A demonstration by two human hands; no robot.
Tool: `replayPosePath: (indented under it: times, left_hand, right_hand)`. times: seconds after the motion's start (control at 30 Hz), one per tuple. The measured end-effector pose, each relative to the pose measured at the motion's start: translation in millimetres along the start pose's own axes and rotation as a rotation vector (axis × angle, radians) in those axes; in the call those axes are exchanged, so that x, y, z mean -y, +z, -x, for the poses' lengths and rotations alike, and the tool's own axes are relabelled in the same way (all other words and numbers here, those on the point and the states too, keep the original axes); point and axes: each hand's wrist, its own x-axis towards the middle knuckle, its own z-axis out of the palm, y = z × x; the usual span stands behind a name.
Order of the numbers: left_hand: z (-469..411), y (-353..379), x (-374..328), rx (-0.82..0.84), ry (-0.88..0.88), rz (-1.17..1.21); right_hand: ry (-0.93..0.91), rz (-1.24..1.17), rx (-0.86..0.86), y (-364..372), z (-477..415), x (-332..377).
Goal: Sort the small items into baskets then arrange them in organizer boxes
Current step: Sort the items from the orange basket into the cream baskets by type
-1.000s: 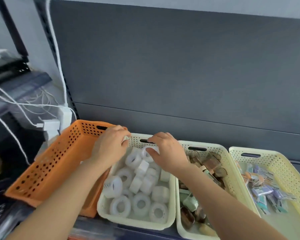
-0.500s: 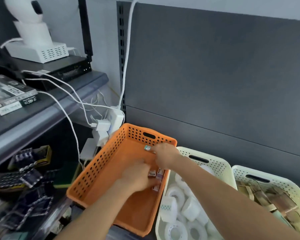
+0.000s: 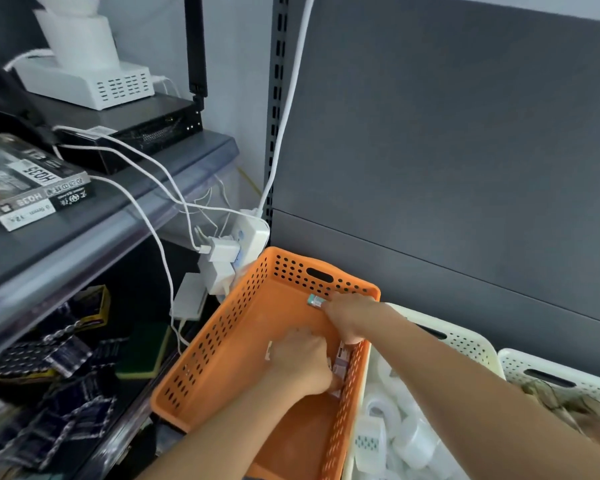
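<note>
Both hands are inside the orange basket [image 3: 215,344], which sits at the left end of a row of baskets in front of a dark grey back panel [image 3: 465,150]. The right hand [image 3: 350,317] reaches toward the far right corner of the basket, near its slotted handle, and pinches a small teal packet [image 3: 315,301] at its fingertips, raised near the perforated end wall. The left hand [image 3: 302,362] is lower and nearer, back upward, its fingers bent down onto a clutch of small packets [image 3: 341,363] that lie against the basket's right wall; the fingers are hidden under the hand, so I cannot tell whether they grip the packets or only rest on them. Just beside the orange basket on the right stands a cream basket [image 3: 465,342] filled with white tape rolls [image 3: 406,434], and beyond it a second cream basket [image 3: 548,367] holds brownish items [image 3: 561,403] too blurred to name. To the left, a white power strip [image 3: 253,233] with plugged-in adapters hangs near the orange basket's far left corner, with white cables running from it. A grey shelf [image 3: 94,220] above carries a printed box [image 3: 32,188], a black router [image 3: 146,123] and a white device [image 3: 90,81]
</note>
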Motion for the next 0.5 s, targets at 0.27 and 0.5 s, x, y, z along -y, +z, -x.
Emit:
replayPosePath:
  times: [0.27, 0.5]
  left_hand:
    - [-0.9, -23.6, 32.9, 0.037, -0.132, 0.113]
    - [-2.1, -24.0, 51.8, -0.023, -0.159, 0.092]
  right_hand:
    - [-0.046, 0.023, -0.044, 0.6, -10.8, -6.2]
    - [0.033, -0.237, -0.222, 16.2, -16.4, 7.6]
